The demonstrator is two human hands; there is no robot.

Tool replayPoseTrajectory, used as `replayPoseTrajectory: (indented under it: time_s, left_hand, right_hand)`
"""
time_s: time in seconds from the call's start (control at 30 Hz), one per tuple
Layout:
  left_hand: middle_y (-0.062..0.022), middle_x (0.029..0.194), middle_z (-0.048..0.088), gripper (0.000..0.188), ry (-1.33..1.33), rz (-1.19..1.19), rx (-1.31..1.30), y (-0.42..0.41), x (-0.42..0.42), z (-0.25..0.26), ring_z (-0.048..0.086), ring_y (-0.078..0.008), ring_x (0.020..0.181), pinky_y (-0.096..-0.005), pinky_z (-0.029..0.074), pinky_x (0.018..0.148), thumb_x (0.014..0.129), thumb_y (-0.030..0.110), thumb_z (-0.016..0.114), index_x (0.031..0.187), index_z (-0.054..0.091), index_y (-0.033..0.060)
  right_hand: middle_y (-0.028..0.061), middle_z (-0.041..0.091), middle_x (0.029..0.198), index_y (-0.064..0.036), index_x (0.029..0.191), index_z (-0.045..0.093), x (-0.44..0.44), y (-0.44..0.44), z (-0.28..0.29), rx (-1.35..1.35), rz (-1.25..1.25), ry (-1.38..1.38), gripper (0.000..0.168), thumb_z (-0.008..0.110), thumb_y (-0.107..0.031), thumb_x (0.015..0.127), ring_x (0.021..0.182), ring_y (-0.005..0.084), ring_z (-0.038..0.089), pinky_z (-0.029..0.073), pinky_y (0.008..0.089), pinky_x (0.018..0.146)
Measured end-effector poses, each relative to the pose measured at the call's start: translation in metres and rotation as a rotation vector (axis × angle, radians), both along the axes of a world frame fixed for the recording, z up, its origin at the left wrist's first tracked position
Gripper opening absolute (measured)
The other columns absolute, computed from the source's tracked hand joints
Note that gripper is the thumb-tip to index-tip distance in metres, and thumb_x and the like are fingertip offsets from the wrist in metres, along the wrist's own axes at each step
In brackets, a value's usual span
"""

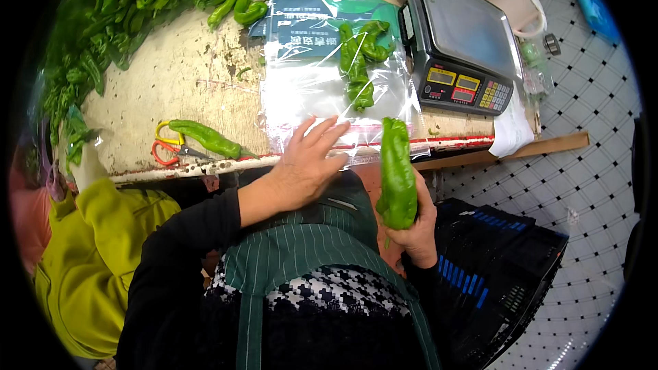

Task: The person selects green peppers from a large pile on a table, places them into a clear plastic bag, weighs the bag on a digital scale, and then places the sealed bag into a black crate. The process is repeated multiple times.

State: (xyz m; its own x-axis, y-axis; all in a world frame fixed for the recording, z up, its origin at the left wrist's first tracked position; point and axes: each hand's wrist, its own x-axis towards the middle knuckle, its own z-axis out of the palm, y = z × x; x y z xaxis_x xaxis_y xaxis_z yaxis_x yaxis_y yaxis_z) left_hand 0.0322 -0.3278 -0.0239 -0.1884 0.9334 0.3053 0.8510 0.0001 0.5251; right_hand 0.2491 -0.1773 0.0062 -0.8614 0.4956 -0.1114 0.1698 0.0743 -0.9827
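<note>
My right hand [422,218] grips a large green pepper [398,177] upright, past the table's near edge. My left hand [311,164] is empty, fingers spread over the near edge of a clear plastic bag [300,90] with a printed green panel. A few green peppers [354,72] lie at the bag; whether they are inside or on top, I cannot tell. Left of my left hand, a single green pepper [205,137] rests partly against a pair of scissors [182,150] with one yellow and one red handle loop.
A digital scale [470,36] stands right of the bag. Green peppers [118,10] are heaped at the back and left of the worn wooden table [169,72]. Another person's yellow-green sleeve [110,221] is at my left. Black plastic crates [493,272] stand on the floor at my right.
</note>
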Motion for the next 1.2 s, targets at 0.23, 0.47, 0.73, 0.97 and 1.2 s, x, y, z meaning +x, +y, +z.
replayPoseTrajectory:
  time_s: [0.23,0.47,0.73,0.97,1.2]
  left_hand:
    - [-0.0192,0.142,0.043,0.035,0.285,0.171,-0.122,0.009,-0.017,-0.034,0.051,-0.0339,0.110,-0.0486,0.039,0.094,0.078,0.017,0.066,0.111,0.064,0.0055]
    - [-0.0167,0.135,0.049,0.055,0.174,0.125,-0.053,0.006,-0.040,0.005,0.059,-0.0296,0.097,-0.0350,0.052,0.079,0.076,-0.001,0.057,0.131,0.053,0.0024]
    - [-0.0121,0.145,0.041,0.046,0.212,0.087,-0.132,0.007,-0.049,0.034,0.054,-0.0267,0.110,-0.0332,0.056,0.078,0.077,0.000,0.056,0.122,0.055,-0.0055]
    - [-0.0096,0.150,0.034,0.060,0.380,0.145,-0.124,0.014,-0.039,0.044,0.049,-0.0261,0.121,-0.0297,0.057,0.077,0.072,0.002,0.062,0.130,0.051,-0.0042]
    - [-0.0121,0.149,0.033,0.060,0.519,0.120,-0.093,0.006,-0.042,0.042,0.042,-0.0313,0.130,-0.0289,0.057,0.077,0.070,0.001,0.066,0.129,0.053,-0.0024]
  right_hand:
    - [0.0179,0.037,0.146,-0.007,0.136,0.051,-0.009,0.012,0.023,-0.014,0.447,-0.100,0.085,0.087,-0.015,0.059,0.134,0.0292,0.040,0.034,0.0384,0.108]
    - [0.0199,0.042,0.142,-0.007,0.133,0.053,-0.046,0.015,0.028,0.187,0.542,-0.092,0.084,0.086,-0.013,0.056,0.131,0.0325,0.043,0.035,0.0397,0.108]
    - [0.0238,0.043,0.140,-0.006,0.130,0.055,-0.088,0.022,0.006,0.415,0.380,-0.080,0.076,0.084,-0.025,0.062,0.128,0.0354,0.048,0.040,0.0395,0.104]
    - [0.0244,0.048,0.136,-0.004,0.125,0.058,-0.136,0.007,-0.007,0.818,0.214,-0.111,0.074,0.081,-0.037,0.063,0.101,0.0396,0.062,0.049,0.0462,0.086]
    - [0.0225,0.045,0.140,-0.009,0.132,0.051,-0.180,-0.001,-0.012,1.005,0.291,-0.268,0.077,0.077,-0.040,0.067,0.110,0.0363,0.059,0.046,0.0473,0.086]
